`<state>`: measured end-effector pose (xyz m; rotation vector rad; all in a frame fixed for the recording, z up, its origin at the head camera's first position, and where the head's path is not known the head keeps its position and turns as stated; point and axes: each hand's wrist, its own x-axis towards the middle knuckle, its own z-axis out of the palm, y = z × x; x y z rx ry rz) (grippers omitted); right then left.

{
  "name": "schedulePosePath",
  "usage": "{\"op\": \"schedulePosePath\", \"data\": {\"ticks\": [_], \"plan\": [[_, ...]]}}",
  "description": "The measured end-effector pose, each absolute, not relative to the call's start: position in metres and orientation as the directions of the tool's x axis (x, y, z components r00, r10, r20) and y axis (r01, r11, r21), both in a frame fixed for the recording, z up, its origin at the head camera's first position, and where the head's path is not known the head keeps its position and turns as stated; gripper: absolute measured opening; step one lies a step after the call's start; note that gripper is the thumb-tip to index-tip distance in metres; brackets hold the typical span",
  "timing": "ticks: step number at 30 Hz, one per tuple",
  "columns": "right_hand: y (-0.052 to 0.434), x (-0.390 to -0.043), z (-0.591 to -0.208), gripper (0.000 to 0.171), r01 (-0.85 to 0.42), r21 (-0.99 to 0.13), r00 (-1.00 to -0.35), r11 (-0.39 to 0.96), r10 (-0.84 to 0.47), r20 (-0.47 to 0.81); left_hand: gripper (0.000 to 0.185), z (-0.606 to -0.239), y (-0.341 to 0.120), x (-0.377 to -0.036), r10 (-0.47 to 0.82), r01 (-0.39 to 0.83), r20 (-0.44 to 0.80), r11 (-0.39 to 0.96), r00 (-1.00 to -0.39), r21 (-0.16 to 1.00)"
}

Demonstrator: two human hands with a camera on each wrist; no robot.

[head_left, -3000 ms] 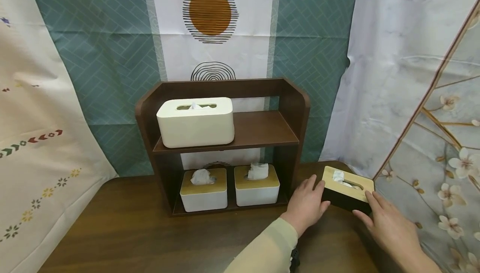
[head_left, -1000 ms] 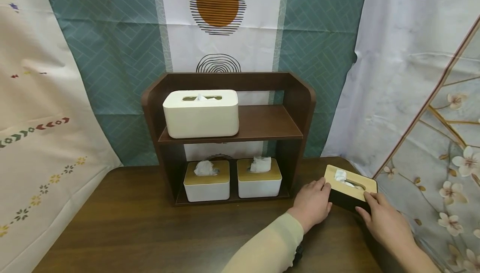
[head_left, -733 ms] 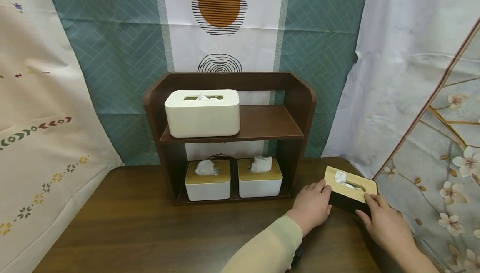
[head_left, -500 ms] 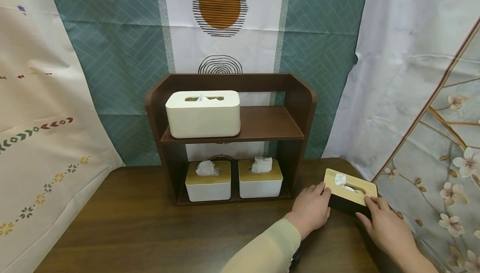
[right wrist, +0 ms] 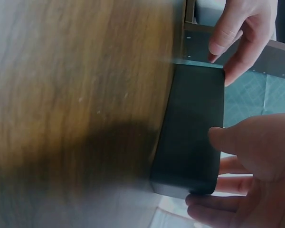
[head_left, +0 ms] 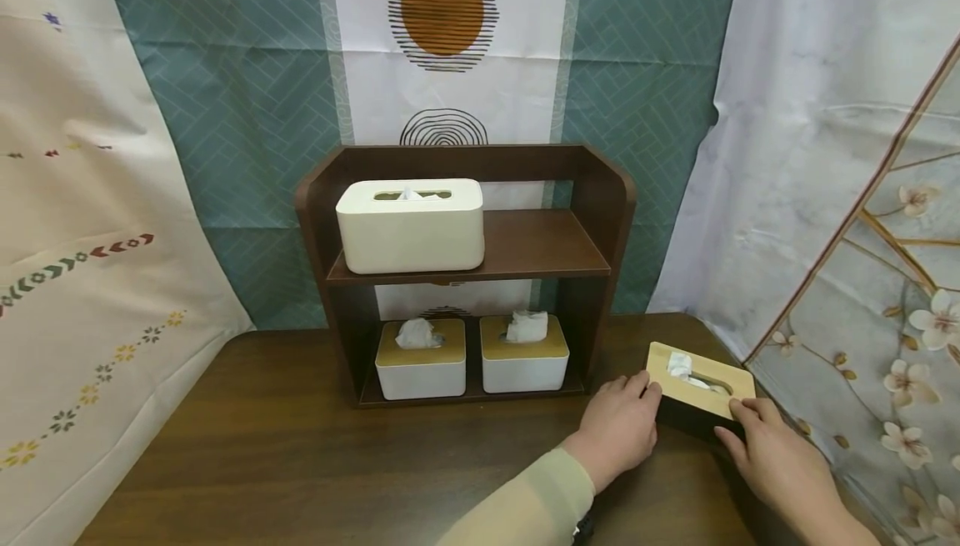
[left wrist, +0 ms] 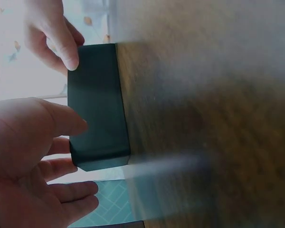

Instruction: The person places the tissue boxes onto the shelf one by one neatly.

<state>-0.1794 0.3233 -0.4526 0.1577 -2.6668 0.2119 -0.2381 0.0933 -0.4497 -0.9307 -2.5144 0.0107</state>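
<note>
In the head view a tissue box (head_left: 700,377) with a pale wooden lid and black sides sits on the table at the right, white tissue showing in its slot. My left hand (head_left: 618,425) holds its left end. In the left wrist view my left thumb (left wrist: 69,121) overlaps the black front face, with fingers at the end and lid edge. The right hand (head_left: 780,454) grips the other end, fingertips on the lid and thumb on the front. In the right wrist view the right thumb (right wrist: 219,137) presses that dark face.
A dark brown two-tier shelf (head_left: 540,237) stands to the left. On its upper tier sits a long cream tissue box (head_left: 412,237); below are two white tissue boxes (head_left: 422,381) with wooden lids. A floral cloth (head_left: 847,321) hangs close on the right.
Both hands have closed in on the black tissue box since the earliest frame. More recently the box and hands have shifted slightly toward me and left. The head view has shifted a little.
</note>
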Motion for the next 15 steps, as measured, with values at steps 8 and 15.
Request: {"op": "schedulePosePath", "data": {"ticks": [8,15], "plan": [[0.319,-0.175,-0.45,0.048,-0.137,-0.11,-0.91,0.984,-0.081,0.407,0.047,-0.448,0.085,-0.226,0.637,0.622,0.405,0.76,-0.656,-0.187],[0.314,-0.169,-0.447,0.048,-0.136,-0.107,-0.91,0.985,-0.081,0.407,0.049,-0.447,0.079,-0.216,0.654,0.623,0.382,0.751,-0.653,-0.22]]}}
